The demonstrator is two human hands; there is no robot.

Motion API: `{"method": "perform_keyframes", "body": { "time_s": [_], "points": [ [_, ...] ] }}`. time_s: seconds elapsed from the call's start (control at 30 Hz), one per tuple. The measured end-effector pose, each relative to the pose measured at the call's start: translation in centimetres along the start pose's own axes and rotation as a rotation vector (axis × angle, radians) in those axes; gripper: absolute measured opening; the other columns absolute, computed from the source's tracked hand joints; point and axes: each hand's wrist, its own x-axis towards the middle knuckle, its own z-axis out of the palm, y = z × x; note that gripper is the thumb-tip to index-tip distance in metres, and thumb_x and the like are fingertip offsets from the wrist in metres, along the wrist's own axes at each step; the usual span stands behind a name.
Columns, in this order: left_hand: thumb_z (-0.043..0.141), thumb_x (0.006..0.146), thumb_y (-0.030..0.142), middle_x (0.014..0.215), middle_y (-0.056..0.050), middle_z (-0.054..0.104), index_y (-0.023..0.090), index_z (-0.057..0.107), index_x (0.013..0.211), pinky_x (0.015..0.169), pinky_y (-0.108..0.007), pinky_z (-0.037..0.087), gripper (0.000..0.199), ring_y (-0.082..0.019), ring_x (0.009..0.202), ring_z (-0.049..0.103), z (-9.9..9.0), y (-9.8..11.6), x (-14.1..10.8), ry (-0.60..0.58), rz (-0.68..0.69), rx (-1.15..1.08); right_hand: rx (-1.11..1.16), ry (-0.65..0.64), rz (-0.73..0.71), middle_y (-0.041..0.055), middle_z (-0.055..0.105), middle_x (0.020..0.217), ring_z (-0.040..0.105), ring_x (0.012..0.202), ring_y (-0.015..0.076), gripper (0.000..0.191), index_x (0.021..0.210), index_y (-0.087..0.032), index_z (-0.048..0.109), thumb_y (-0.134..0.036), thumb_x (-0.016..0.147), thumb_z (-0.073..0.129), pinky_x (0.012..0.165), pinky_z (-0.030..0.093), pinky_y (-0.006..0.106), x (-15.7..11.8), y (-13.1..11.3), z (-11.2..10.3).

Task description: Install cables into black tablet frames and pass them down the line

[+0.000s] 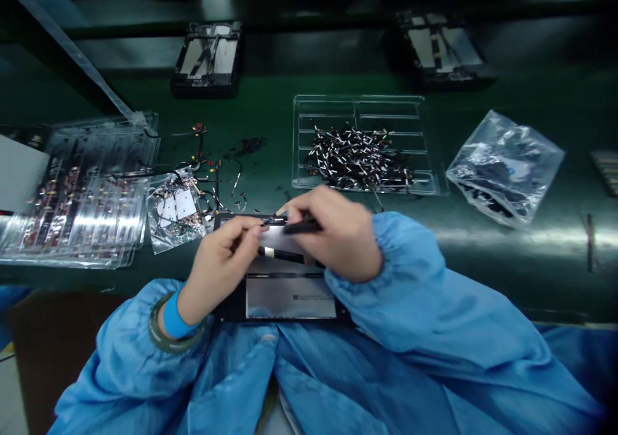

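Note:
A black device housing (pixel 232 306) with a silver panel (pixel 290 296) lies flat in front of me at the bench edge. Over its far end both hands come together. My left hand (pixel 224 261) is closed, thumb and forefinger pinching a small dark part (pixel 267 221), too small to name. In my right hand (pixel 338 232), slightly blurred, the fingers are wrapped round a slim black tool (pixel 304 227). Its kind is not clear. The right fingertips hide part of the housing's far edge, close beside the left fingertips.
A clear plastic tray (pixel 357 108) holds a heap of small black-and-white strips (pixel 362 158). Bagged dark parts (pixel 506 168) lie right. Stacked clear trays (pixel 82 197), a bag of small parts (pixel 178 213) and loose cables stand left. Two devices (pixel 207 58) (pixel 441 49) sit at the back.

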Motion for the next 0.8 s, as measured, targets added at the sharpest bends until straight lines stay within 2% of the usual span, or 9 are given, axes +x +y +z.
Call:
{"method": "perform_keyframes", "body": {
  "time_s": [0.1, 0.2, 0.27, 0.4, 0.53, 0.6, 0.67, 0.73, 0.8],
  "points": [
    [0.063, 0.082, 0.037, 0.068, 0.002, 0.063, 0.020, 0.068, 0.089, 0.047, -0.019, 0.047, 0.019, -0.007, 0.047, 0.044, -0.2, 0.5, 0.2, -0.035, -0.257, -0.427, 0.106, 0.139, 0.125, 0.0002, 0.064, 0.072, 0.059, 0.068, 0.0109, 0.011, 0.076, -0.020, 0.058, -0.011, 0.082, 0.055, 0.062, 0.044, 0.022, 0.1, 0.1, -0.4],
    [0.072, 0.075, 0.037, 0.060, 0.003, 0.058, 0.017, 0.071, 0.091, 0.047, -0.015, 0.050, 0.026, -0.006, 0.050, 0.049, 0.1, 1.1, 0.4, -0.099, -0.387, -0.705, 0.120, 0.048, 0.039, 0.0002, 0.064, 0.070, 0.059, 0.065, 0.0096, 0.012, 0.074, -0.019, 0.058, -0.014, 0.084, 0.055, 0.058, 0.043, 0.020, -0.3, -0.3, 0.2],
    [0.075, 0.073, 0.034, 0.063, 0.001, 0.062, 0.016, 0.072, 0.093, 0.049, -0.013, 0.052, 0.027, -0.007, 0.057, 0.056, 0.3, 1.1, 0.5, -0.132, -0.425, -0.801, 0.118, -0.003, -0.028, 0.0013, 0.065, 0.071, 0.059, 0.064, 0.0091, 0.012, 0.075, -0.018, 0.059, -0.016, 0.086, 0.054, 0.057, 0.043, 0.019, -0.6, -0.6, 0.8],
    [0.072, 0.077, 0.028, 0.088, -0.002, 0.071, 0.021, 0.074, 0.088, 0.052, -0.010, 0.053, 0.013, -0.007, 0.069, 0.063, 0.1, 0.7, 0.7, -0.154, -0.483, -0.904, 0.084, -0.005, -0.038, 0.0009, 0.064, 0.070, 0.058, 0.063, 0.0087, 0.014, 0.078, -0.018, 0.060, -0.018, 0.088, 0.052, 0.057, 0.042, 0.019, -1.2, -0.3, 1.5],
    [0.078, 0.071, 0.029, 0.079, -0.002, 0.072, 0.019, 0.075, 0.080, 0.059, -0.009, 0.054, 0.014, -0.008, 0.068, 0.065, -0.1, 0.7, 0.6, -0.199, -0.489, -0.909, 0.138, -0.132, -0.040, 0.0005, 0.063, 0.067, 0.056, 0.059, 0.0087, 0.019, 0.072, -0.018, 0.060, -0.024, 0.088, 0.052, 0.054, 0.040, 0.020, -1.3, 0.1, 1.2],
    [0.081, 0.068, 0.030, 0.078, -0.003, 0.073, 0.017, 0.075, 0.079, 0.065, -0.010, 0.054, 0.018, -0.007, 0.067, 0.066, 0.0, 0.8, 0.4, -0.180, -0.462, -0.877, 0.261, -0.124, 0.108, 0.0019, 0.065, 0.070, 0.058, 0.063, 0.0097, 0.017, 0.075, -0.017, 0.063, -0.026, 0.087, 0.054, 0.057, 0.042, 0.021, -0.9, 0.2, 1.0],
    [0.082, 0.066, 0.032, 0.078, -0.003, 0.073, 0.016, 0.075, 0.079, 0.066, -0.012, 0.054, 0.021, -0.007, 0.065, 0.066, 0.3, 0.9, 0.3, -0.152, -0.449, -0.843, 0.457, -0.098, 0.353, 0.0031, 0.069, 0.078, 0.058, 0.063, 0.0098, 0.018, 0.086, -0.017, 0.066, -0.032, 0.087, 0.055, 0.057, 0.044, 0.022, -0.3, 0.2, 0.8],
    [0.083, 0.065, 0.034, 0.077, -0.004, 0.073, 0.016, 0.075, 0.079, 0.067, -0.015, 0.055, 0.024, -0.009, 0.064, 0.066, 0.7, 0.9, 0.2, -0.140, -0.442, -0.799, 0.670, -0.079, 0.560, 0.0032, 0.070, 0.084, 0.052, 0.054, 0.0078, 0.026, 0.094, -0.018, 0.067, -0.040, 0.086, 0.056, 0.050, 0.041, 0.023, 0.5, 0.1, 0.9],
    [0.080, 0.067, 0.038, 0.079, -0.004, 0.073, 0.016, 0.074, 0.080, 0.070, -0.018, 0.056, 0.026, -0.011, 0.068, 0.067, 1.0, 0.7, 0.0, -0.110, -0.400, -0.709, 0.836, -0.043, 0.666, 0.0024, 0.070, 0.081, 0.042, 0.044, 0.0052, 0.030, 0.091, -0.018, 0.067, -0.045, 0.083, 0.058, 0.042, 0.035, 0.023, 1.1, 0.0, 1.1]
  ]
}}
